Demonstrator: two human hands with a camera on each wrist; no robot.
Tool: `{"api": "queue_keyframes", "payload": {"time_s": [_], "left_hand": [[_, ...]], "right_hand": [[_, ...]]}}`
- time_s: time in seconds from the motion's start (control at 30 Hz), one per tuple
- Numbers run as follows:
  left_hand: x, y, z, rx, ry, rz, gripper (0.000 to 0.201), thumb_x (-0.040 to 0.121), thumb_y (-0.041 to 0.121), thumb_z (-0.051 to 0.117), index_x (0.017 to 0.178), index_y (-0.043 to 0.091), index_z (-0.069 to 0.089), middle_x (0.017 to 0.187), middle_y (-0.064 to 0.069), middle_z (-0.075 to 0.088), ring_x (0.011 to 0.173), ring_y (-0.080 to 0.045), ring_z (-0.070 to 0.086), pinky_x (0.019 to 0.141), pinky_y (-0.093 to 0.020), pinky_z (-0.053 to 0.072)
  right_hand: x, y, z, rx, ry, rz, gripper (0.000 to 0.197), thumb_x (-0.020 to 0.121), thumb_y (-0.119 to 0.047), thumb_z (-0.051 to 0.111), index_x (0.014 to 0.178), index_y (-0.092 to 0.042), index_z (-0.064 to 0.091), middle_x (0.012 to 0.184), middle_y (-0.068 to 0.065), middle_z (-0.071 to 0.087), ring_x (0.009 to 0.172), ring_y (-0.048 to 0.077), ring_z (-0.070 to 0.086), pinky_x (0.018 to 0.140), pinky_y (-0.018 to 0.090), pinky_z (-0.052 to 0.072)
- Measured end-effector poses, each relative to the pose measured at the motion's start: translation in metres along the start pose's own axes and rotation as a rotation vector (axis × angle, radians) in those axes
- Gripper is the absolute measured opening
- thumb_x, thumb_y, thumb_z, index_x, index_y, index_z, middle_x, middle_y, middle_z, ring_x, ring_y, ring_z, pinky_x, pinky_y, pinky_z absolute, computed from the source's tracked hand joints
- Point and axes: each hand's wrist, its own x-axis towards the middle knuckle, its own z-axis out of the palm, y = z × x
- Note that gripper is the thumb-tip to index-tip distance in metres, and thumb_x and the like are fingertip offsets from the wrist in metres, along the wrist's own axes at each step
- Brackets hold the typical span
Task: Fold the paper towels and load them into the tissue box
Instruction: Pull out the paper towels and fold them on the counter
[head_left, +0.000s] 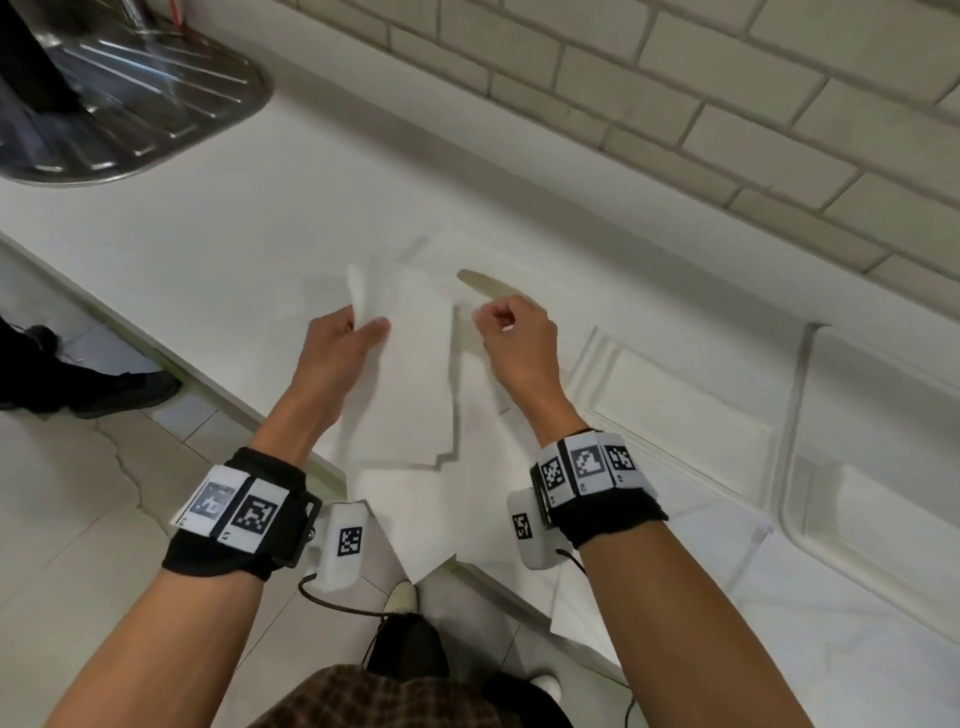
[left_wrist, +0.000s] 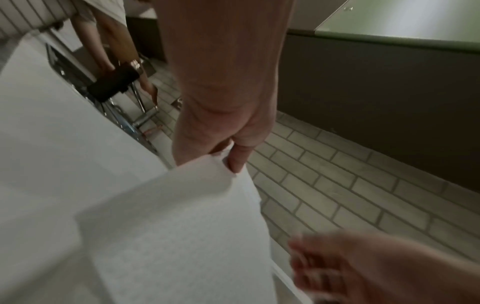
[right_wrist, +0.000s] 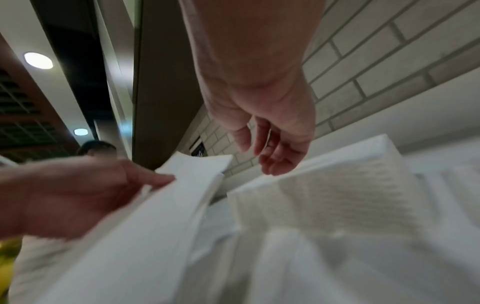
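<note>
— What does your left hand (head_left: 345, 340) have?

— It pinches the top edge of a folded paper towel (head_left: 410, 374), thumb on the front, lifted above the white surface (head_left: 218, 228).

— And the right hand (head_left: 511, 338)?

— Its fingers are loosely curled, grasping nothing, just beside the towel. More paper towels (head_left: 467, 519) lie under my wrists, by the white tissue box (head_left: 675, 395).

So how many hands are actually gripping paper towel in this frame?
1. The left hand pinches the top edge of the folded paper towels, lifted over the counter. The right hand hangs beside them, fingers loosely curled, holding nothing.
</note>
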Motion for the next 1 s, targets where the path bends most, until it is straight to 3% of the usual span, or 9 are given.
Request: {"api": "queue_keyframes", "payload": {"time_s": [0.13,0.23,0.37,0.5,0.63,0.77,0.83,0.9,1.0], "left_hand": [[0.01,0.004,-0.025,0.044,0.19,0.027,0.011,0.095,0.013,0.05,0.095,0.009,0.06,0.076,0.001,0.061,0.065,-0.016,0.057,0.055,-0.026,0.044],[0.013,0.002,-0.037,0.061,0.179,0.009,0.016,0.095,0.014,0.049,0.102,0.008,0.061,0.081,0.0,0.062,0.069,-0.017,0.057,0.059,-0.028,0.044],[0.011,0.001,-0.036,0.022,0.155,-0.018,0.015,0.095,0.013,0.05,0.102,0.008,0.062,0.081,0.0,0.063,0.068,-0.015,0.058,0.058,-0.026,0.045],[0.011,0.0,-0.031,0.032,0.119,-0.028,0.016,0.095,0.013,0.05,0.102,0.011,0.064,0.083,0.002,0.066,0.071,-0.015,0.061,0.061,-0.026,0.046],[0.01,-0.005,-0.029,0.025,0.086,-0.043,0.015,0.095,0.014,0.051,0.094,0.014,0.066,0.086,0.002,0.067,0.076,-0.018,0.063,0.069,-0.03,0.05],[0.01,-0.008,-0.034,0.004,0.107,-0.034,0.021,0.094,0.012,0.05,0.082,0.023,0.064,0.086,0.003,0.067,0.076,-0.016,0.062,0.072,-0.03,0.049],[0.01,-0.008,-0.036,-0.014,0.145,-0.028,0.021,0.094,0.012,0.049,0.084,0.024,0.063,0.086,0.004,0.067,0.077,-0.015,0.062,0.069,-0.028,0.049],[0.01,-0.008,-0.036,-0.045,0.169,-0.026,0.022,0.095,0.013,0.048,0.085,0.026,0.063,0.087,0.004,0.067,0.078,-0.016,0.063,0.07,-0.028,0.05],[0.011,-0.006,-0.03,-0.104,0.141,-0.053,0.02,0.095,0.013,0.049,0.087,0.024,0.063,0.091,0.002,0.068,0.083,-0.02,0.064,0.077,-0.033,0.052]], "right_hand": [[-0.007,0.032,0.023,-0.269,-0.065,0.068,0.014,0.091,-0.011,0.056,0.092,-0.01,0.07,0.095,0.004,0.071,0.088,0.022,0.066,0.08,0.035,0.055],[-0.013,0.039,0.046,-0.367,-0.193,0.11,0.017,0.09,-0.022,0.061,0.098,-0.01,0.069,0.105,0.008,0.068,0.098,0.026,0.064,0.085,0.039,0.054],[-0.027,0.038,0.076,-0.52,-0.302,0.079,0.05,0.085,-0.045,0.064,0.115,-0.005,0.059,0.117,0.011,0.059,0.109,0.03,0.057,0.089,0.04,0.049],[-0.029,0.037,0.089,-0.668,-0.293,0.016,0.038,0.088,-0.029,0.06,0.118,-0.006,0.054,0.123,0.01,0.054,0.116,0.03,0.051,0.086,0.041,0.045],[-0.024,0.035,0.091,-0.482,-0.296,0.166,0.02,0.084,-0.02,0.06,0.1,-0.008,0.064,0.108,0.008,0.065,0.1,0.029,0.062,0.082,0.04,0.053],[-0.012,0.028,0.064,-0.178,-0.101,0.271,0.013,0.088,-0.017,0.06,0.101,-0.016,0.062,0.107,0.005,0.068,0.096,0.026,0.065,0.082,0.034,0.052],[-0.005,0.019,0.041,-0.114,0.019,0.205,0.009,0.09,-0.015,0.061,0.098,-0.019,0.063,0.103,0.003,0.07,0.093,0.022,0.067,0.075,0.03,0.051],[-0.004,0.001,0.018,0.055,0.101,0.171,0.007,0.091,-0.013,0.061,0.093,-0.02,0.06,0.097,0.002,0.07,0.083,0.02,0.069,0.067,0.035,0.059],[-0.008,-0.028,-0.006,0.451,0.018,0.192,0.012,0.089,-0.01,0.062,0.098,-0.015,0.057,0.093,0.003,0.068,0.071,0.018,0.066,0.05,0.029,0.056]]}}
